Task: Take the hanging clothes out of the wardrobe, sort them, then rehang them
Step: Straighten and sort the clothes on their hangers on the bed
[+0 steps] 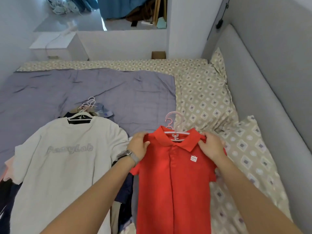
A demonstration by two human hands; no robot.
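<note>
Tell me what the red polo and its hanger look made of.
Red polo: matte knit fabric, probably cotton or a blend; it drapes softly and creases at the shoulders, which both hands grip. Pink hanger: looks like smooth moulded plastic, thin and slightly glossy; could be coated wire.

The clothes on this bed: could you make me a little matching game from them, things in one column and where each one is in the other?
Things:
1. red polo shirt
2. white T-shirt
3. grey blanket
4. watch

Places:
A. spread across the bed's far left
B. on the left wrist
C. gripped at its shoulders by both hands
D. on top of the clothes pile

Pairs: 1-C, 2-D, 3-A, 4-B
</note>
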